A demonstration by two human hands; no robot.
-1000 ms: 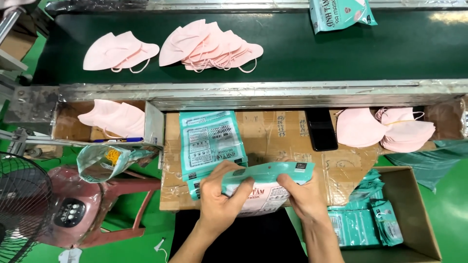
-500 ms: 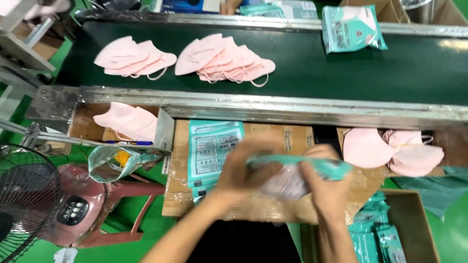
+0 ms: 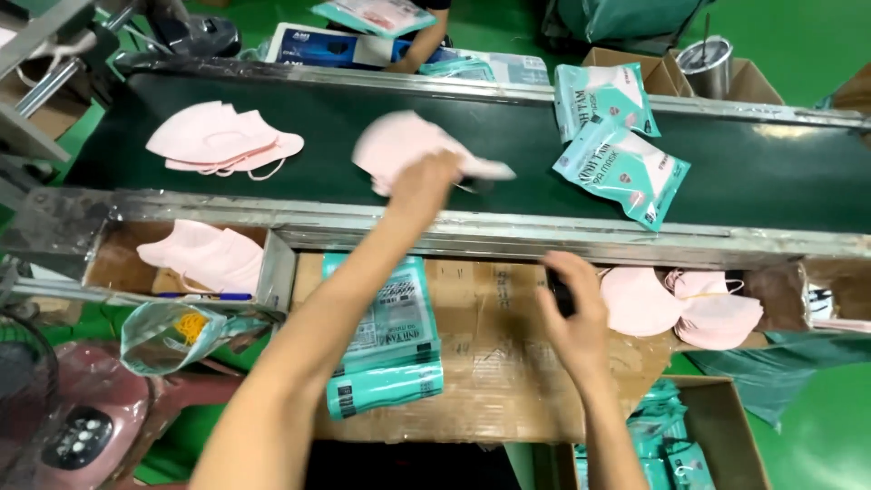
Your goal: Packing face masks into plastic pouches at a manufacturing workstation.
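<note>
Green belt [image 3: 771,172] now carries two sealed teal packs [image 3: 621,168], one of which left the hands a moment ago. Left hand [image 3: 422,186] has moved up and closes on a pink mask stack [image 3: 404,145] mid-belt; a second stack [image 3: 218,141] lies left. Right hand [image 3: 572,313], empty and loosely curled, rests by the phone [image 3: 558,290].

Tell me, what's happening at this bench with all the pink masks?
A person stands at a dark green conveyor belt. Their left hand is on a blurred bunch of pink face masks on the belt. The right hand rests over the cardboard-covered bench, by a dark object. Two sealed teal mask packets lie on the belt, and empty teal pouches wait on the bench.
</note>
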